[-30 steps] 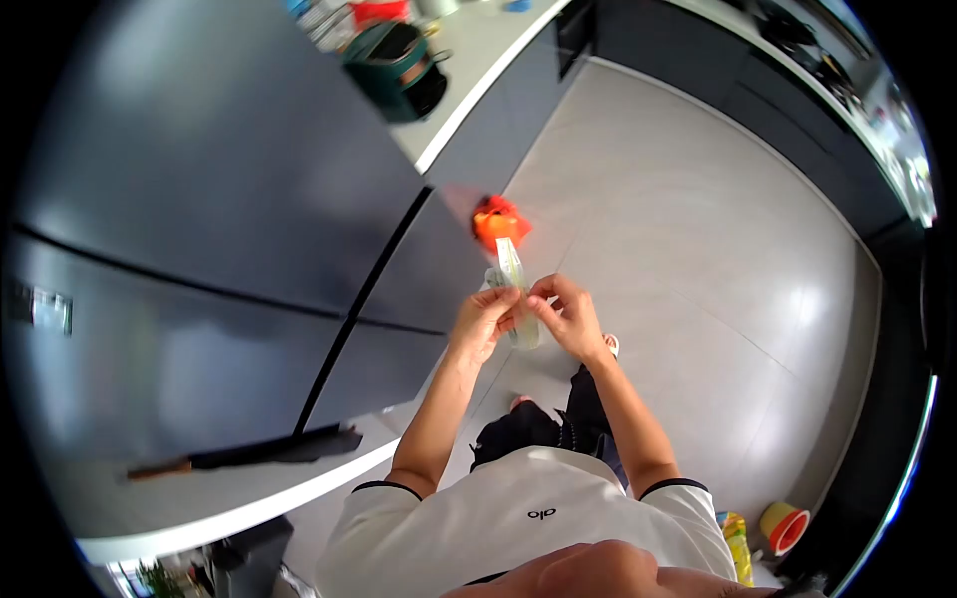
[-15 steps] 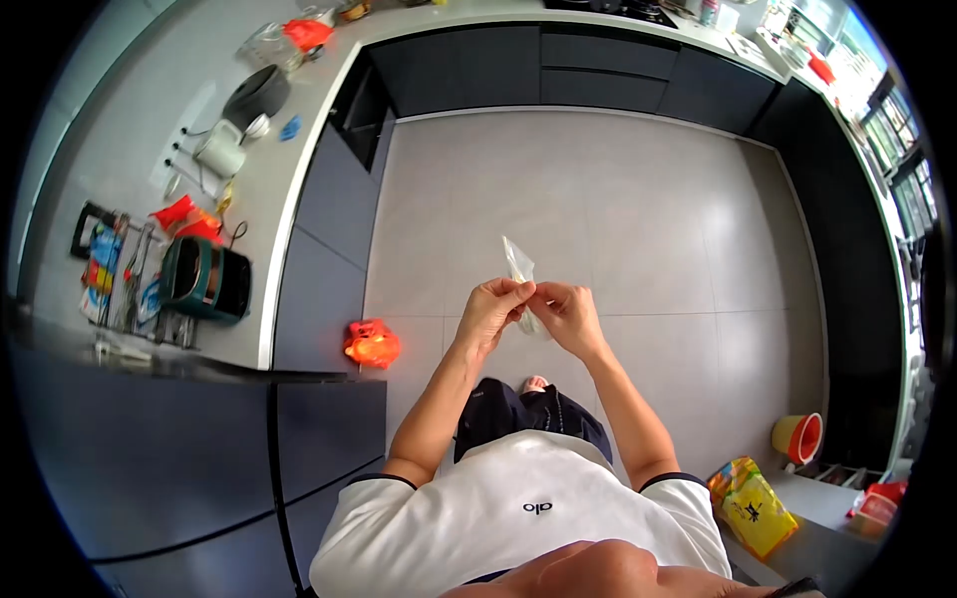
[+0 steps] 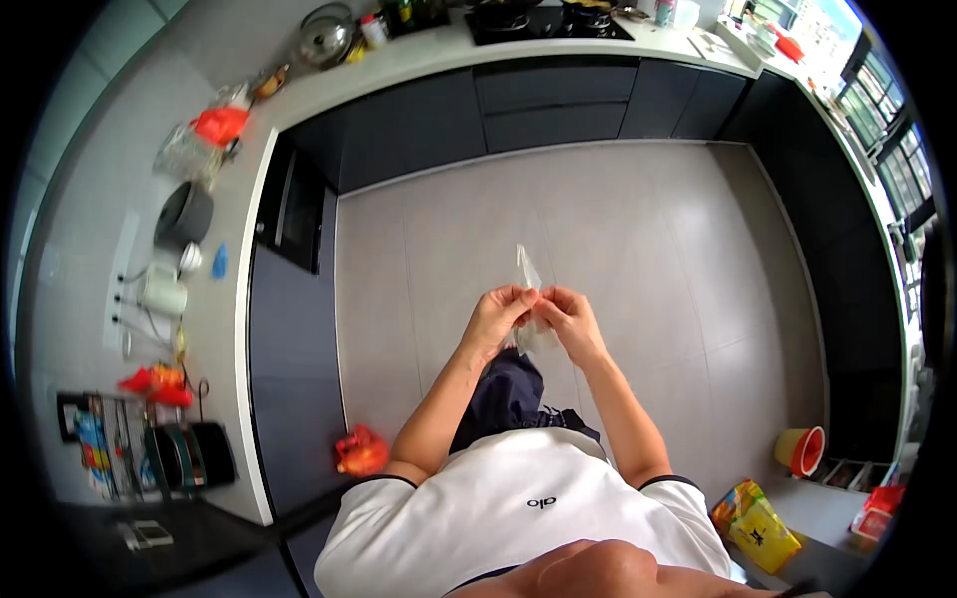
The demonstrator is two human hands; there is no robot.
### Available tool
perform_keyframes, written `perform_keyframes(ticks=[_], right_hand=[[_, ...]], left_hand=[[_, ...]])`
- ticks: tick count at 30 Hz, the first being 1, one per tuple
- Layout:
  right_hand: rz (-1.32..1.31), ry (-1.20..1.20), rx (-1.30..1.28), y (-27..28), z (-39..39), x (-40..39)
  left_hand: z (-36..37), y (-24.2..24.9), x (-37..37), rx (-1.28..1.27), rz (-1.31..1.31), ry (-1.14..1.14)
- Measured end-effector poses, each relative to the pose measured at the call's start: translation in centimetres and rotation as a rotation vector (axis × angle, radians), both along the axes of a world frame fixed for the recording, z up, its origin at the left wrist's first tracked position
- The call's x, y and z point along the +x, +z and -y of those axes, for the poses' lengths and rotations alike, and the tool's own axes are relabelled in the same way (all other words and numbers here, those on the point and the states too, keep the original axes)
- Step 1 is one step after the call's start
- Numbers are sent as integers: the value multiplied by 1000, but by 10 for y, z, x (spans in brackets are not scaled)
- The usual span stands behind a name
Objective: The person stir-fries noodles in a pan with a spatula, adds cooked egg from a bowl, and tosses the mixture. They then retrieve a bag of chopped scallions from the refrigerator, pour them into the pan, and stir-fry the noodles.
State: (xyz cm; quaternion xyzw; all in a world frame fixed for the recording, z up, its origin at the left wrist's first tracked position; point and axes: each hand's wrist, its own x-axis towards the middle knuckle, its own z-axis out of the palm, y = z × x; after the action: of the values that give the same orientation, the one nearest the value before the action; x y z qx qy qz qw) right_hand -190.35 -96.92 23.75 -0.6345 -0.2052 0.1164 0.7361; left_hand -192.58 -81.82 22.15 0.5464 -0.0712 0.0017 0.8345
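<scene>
In the head view a thin, see-through plastic bag (image 3: 527,264) is pinched between both hands in front of my body. My left hand (image 3: 498,317) grips it from the left with curled fingers. From the right, my right hand (image 3: 570,319) holds it, thumb and fingers pressed together. The fingertips of the two hands nearly touch. One crumpled end of the bag sticks up above the hands, and another part hangs below between them. Whatever may be inside the bag is too faint to make out.
A counter (image 3: 261,199) on the left carries a white kettle (image 3: 164,289), a dark pot (image 3: 184,214) and a green toaster (image 3: 189,453). An orange-red bag (image 3: 361,450) stands by the left cabinets. At lower right are a yellow packet (image 3: 763,533) and a yellow-red bin (image 3: 800,451).
My view has shifted forward and turned, bringing the stove further into sight while the left counter slides down the picture. Both hands keep the plastic bag, whose top end now looks narrower.
</scene>
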Motion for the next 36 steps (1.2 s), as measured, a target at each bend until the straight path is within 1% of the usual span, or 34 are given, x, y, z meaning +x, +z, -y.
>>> perform_keyframes(ticks=[1,2,5,6,7,8,10,12,13,14,15,17,19,20,23,24,27,28,30,31,32,33,35,36], right_hand=[[-23,5,20,-6,-11,-21],[-18,-28,57,0,-16,-29],[18,-241,65,-2,-34,-113],[15,-324,74,-1,-39,-92],[40,-395,30,-5,-37,-115],[63,-441,-75,10,-50,-87],[164,-633,-226,33,-63,-120],[401,-810,-378,31,-66,-155],[501,-888,-457,42,-40,-116],[577,-992,-447,29,-25,-99],[558,-1042,-433,16,-17,-81],[543,-1189,-408,20,18,-70],[607,-1304,-479,39,56,-68],[621,-1358,-515,52,72,-55],[699,-1403,-431,79,91,-89],[441,-1213,-390,71,109,-98],[562,-834,259,59,130,-132],[507,-673,238,44,137,-140],[508,-622,192,19,122,-148],[508,-604,181,10,114,-139],[518,-563,90,2,115,-133],[530,-524,-3,-4,115,-137],[498,-501,134,2,109,-142],[451,-500,358,19,113,-128]], left_hand=[[-11,-1,-22,11,-40,9],[-17,6,-25,18,-8,-55],[-37,17,-90,96,26,-211],[-39,22,-63,122,30,-245],[-34,20,-79,147,43,-278],[-47,25,-48,172,56,-258],[-58,45,-67,329,136,-265],[-59,46,-95,512,206,-211],[-32,62,-55,609,229,-181],[-19,59,-47,674,275,-132],[-19,49,-36,737,305,-65],[-1,56,-27,836,399,54],[13,65,-14,919,477,180],[22,75,13,939,522,205],[51,117,-8,908,513,111],[65,138,-20,845,538,52],[95,161,-38,728,587,-91],[100,173,-48,791,645,-128],[112,192,-72,825,661,-198],[120,198,-68,853,672,-241],[129,196,-63,804,638,-355],[136,201,-79,728,571,-443],[150,210,-89,686,537,-541],[167,220,-71,713,551,-584]])
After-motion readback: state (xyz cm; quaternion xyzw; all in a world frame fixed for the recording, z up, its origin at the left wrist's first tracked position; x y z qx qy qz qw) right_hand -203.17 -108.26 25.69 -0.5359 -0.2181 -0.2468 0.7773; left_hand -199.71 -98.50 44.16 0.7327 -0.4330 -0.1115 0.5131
